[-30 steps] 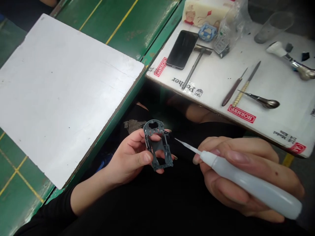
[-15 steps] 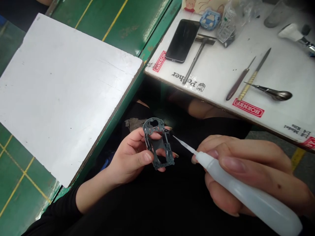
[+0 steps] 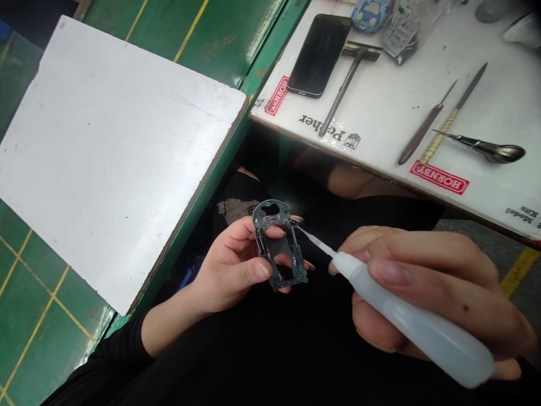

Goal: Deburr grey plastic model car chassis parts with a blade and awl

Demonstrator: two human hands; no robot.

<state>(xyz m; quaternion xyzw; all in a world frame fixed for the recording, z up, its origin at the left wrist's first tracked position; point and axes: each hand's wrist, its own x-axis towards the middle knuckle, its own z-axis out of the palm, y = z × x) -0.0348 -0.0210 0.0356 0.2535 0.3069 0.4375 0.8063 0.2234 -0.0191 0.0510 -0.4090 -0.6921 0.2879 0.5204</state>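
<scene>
My left hand [image 3: 230, 270] grips a small dark grey plastic frame [image 3: 276, 281], rounded at its top, with openings through its middle. The thumb lies on its near side and fingers pass behind it. In my right hand [image 3: 435, 282] is a translucent white squeeze bottle [image 3: 418, 324] with a thin tapered nozzle [image 3: 315, 241]. The nozzle tip is at the upper right side of the frame, by a small dark part; whether it touches cannot be made out. My fingers are wrapped round the bottle's neck.
On the white-covered table at right lie a phone [image 3: 319, 53], a T-shaped metal tool [image 3: 344, 90], a brown-handled pick [image 3: 425, 129], a file [image 3: 459, 110], a dark awl [image 3: 486, 148], a plastic bag [image 3: 401, 36] and a blue round object [image 3: 371, 14]. A white board [image 3: 114, 152] is at left.
The nozzle tip has come closer to the frame's upper right side. The frame and left hand sit slightly further right in view, and the table's things have shifted with the camera.
</scene>
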